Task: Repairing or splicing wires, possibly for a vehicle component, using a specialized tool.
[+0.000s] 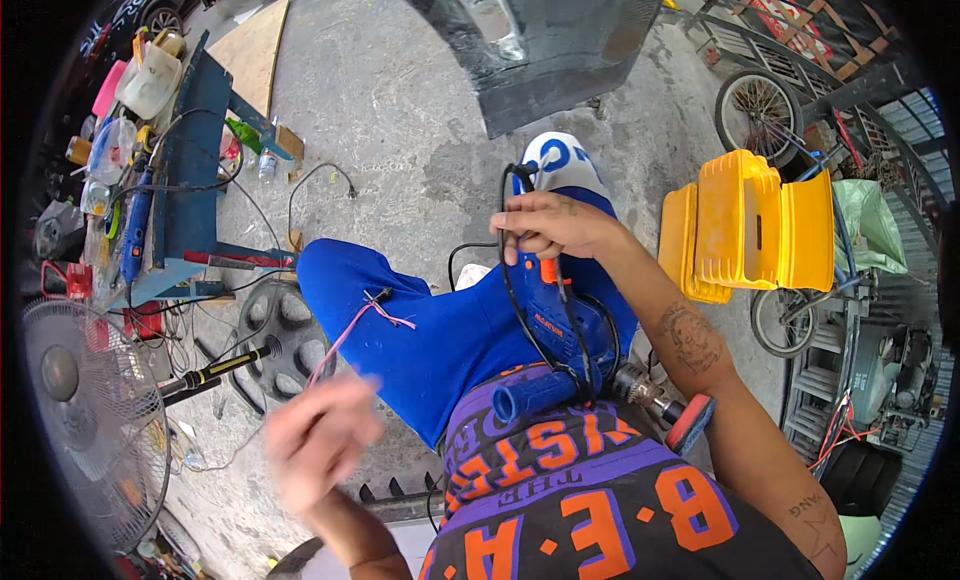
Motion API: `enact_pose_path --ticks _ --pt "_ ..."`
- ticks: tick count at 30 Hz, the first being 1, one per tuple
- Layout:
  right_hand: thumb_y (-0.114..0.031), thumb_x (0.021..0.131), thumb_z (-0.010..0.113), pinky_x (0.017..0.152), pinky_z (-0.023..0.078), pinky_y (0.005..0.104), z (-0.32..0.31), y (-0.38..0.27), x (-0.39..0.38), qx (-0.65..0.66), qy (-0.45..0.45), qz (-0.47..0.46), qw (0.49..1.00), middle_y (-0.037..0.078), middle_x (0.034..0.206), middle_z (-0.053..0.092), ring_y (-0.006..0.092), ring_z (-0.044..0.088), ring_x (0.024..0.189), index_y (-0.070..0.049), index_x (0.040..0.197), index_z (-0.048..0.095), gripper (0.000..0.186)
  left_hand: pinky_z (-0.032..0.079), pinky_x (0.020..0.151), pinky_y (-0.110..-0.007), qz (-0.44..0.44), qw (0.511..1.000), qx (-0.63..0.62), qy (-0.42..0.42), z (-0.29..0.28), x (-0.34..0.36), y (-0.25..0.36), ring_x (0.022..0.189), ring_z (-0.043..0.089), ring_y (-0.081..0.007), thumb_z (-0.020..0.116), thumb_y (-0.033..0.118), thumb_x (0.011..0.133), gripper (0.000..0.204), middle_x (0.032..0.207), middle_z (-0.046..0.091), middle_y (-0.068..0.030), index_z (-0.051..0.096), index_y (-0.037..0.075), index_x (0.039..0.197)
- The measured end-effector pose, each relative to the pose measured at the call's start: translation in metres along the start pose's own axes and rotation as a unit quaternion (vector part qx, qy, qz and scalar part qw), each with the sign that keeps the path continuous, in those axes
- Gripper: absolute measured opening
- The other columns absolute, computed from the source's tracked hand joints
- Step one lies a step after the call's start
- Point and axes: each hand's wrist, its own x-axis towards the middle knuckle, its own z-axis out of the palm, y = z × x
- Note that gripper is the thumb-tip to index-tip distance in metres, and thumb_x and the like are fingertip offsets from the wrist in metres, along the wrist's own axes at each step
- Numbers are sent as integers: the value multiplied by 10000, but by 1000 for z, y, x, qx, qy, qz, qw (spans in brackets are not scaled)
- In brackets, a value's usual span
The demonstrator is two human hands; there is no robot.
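Note:
My right hand (550, 225) is closed on a black cable (505, 290) above a blue corded power tool (560, 335) with an orange trigger, resting in my lap. A silver chuck (633, 388) on it carries a red-edged pad (690, 425). My left hand (320, 440), smeared by motion, is at the lower left, fingers curled on a thin pink cord (348, 332). This runs up to a small dark tie or connector (378, 298) on my blue trouser leg (410, 350).
A cluttered blue bench (180, 240) and standing fan (85, 410) are on the left. A dark panel (540, 80) lies ahead. Yellow plastic parts (740, 230) sit beside a bicycle (755, 120) on the right, near a metal ladder (810, 400). A dark spoked disc (260, 330) lies left.

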Motion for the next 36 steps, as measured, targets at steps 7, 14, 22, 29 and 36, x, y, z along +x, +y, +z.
enact_pose_path --ticks 7,14,22,29,36 --pt "-318 986 588 412 311 246 11 -11 14 -197 -29 -17 980 132 885 744 57 372 463 0 1034 619 323 234 448 -219 -64 995 59 -51 112 124 -89 507 354 -6 669 261 971 286 619 456 92 712 -7 1059" --pt "-404 985 599 752 492 282 -36 -16 -1 -296 110 -116 942 64 767 735 131 661 751 -1 920 723 427 247 457 -211 -19 996 69 -51 108 124 -113 518 376 1 667 231 967 224 670 543 76 720 15 940" --pt "-492 902 708 821 527 344 -27 38 38 -350 119 -98 924 174 988 720 219 686 929 48 1140 650 593 309 503 -202 -37 996 64 -47 103 114 -125 589 425 -6 650 214 978 213 777 621 54 730 17 989" --pt "-349 902 760 828 536 299 -20 57 43 -205 91 -111 968 148 1014 712 175 679 937 37 1220 590 529 384 598 -206 -35 996 72 -43 113 117 -115 682 493 -24 661 180 973 205 805 639 29 722 -14 996" --pt "-336 945 717 738 515 251 -21 54 39 -107 47 -101 988 36 937 681 95 620 817 3 1259 599 476 409 644 -204 -57 997 48 -26 130 118 -109 731 525 -31 664 147 967 169 799 635 19 711 -12 935"
